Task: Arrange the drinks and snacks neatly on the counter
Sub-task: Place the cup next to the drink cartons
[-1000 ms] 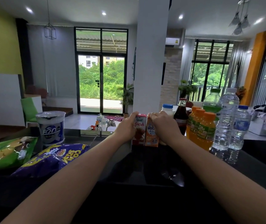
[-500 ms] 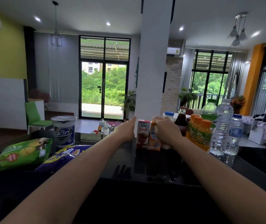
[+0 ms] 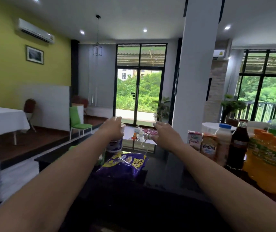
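The two juice cartons (image 3: 194, 140) have been let go. They're left standing side by side against the white bottle (image 3: 224, 137), in line with the other drinks, so that bit looks sorted. The view's been swung left, and the left hand (image 3: 113, 129) is now laid over the top of the tub (image 3: 115, 145) on the counter (image 3: 167, 190), just behind the purple snack bag (image 3: 123, 165) — whether it's actually gripped can't be told. The right hand (image 3: 164, 134) is held in the air, fingers loosely spread, nothing in it — snacks are probably next.

both forearms stretched toward 12 o'clock; bare left hand (image 3: 113, 129) fingers bent, grip unclear; bare right hand (image 3: 165, 136) fingers loosely spread.
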A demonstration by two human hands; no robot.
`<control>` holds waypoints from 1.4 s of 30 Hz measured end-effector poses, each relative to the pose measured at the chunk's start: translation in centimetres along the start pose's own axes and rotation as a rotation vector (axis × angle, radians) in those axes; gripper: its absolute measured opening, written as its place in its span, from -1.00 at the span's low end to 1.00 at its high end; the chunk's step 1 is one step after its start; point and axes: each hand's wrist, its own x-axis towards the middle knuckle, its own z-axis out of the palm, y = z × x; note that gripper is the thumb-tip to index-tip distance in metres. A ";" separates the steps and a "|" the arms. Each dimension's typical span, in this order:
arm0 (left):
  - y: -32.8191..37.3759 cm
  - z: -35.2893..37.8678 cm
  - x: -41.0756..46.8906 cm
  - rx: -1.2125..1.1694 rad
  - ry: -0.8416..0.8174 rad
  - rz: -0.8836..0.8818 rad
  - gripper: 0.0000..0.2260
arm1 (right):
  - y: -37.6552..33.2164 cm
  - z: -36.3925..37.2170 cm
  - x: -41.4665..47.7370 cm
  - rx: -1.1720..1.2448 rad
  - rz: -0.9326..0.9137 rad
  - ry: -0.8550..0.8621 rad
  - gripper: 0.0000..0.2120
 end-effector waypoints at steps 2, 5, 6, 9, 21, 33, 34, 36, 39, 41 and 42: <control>-2.3 0.1 0.0 -0.029 -0.027 -0.069 -0.31 | -1.8 1.6 1.4 0.030 -0.016 -0.024 -0.40; -4.7 0.6 0.0 -0.026 -0.036 -0.095 -0.32 | -4.1 3.3 3.7 0.102 -0.057 -0.065 -0.36; -5.3 0.8 0.1 -0.030 -0.026 -0.079 -0.36 | -4.8 3.7 4.5 0.130 -0.074 -0.073 -0.35; -6.2 1.3 0.3 -0.084 0.001 -0.041 -0.48 | -6.6 4.6 6.5 0.187 -0.114 -0.094 -0.37; -3.7 1.4 0.7 -0.292 0.148 0.027 -0.71 | -6.7 3.5 5.9 0.475 -0.063 0.023 -0.68; 8.9 2.7 0.8 -0.439 0.032 0.243 -0.74 | 3.1 -3.3 -0.6 0.242 0.072 0.130 -0.75; 9.8 3.1 0.6 -0.445 0.007 0.257 -0.74 | 3.9 -3.4 -1.3 0.230 0.091 0.131 -0.75; 11.5 4.0 0.2 -0.447 -0.035 0.274 -0.71 | 5.1 -3.4 -2.6 0.205 0.133 0.131 -0.76; 13.0 4.9 0.0 -0.445 -0.070 0.283 -0.72 | 6.4 -3.2 -3.8 0.150 0.159 0.120 -0.76; 13.6 5.1 0.0 -0.415 -0.063 0.298 -0.75 | 6.9 -3.0 -4.1 0.145 0.171 0.127 -0.76; 13.7 5.2 0.1 -0.403 -0.054 0.308 -0.77 | 7.1 -2.9 -4.2 0.158 0.181 0.136 -0.76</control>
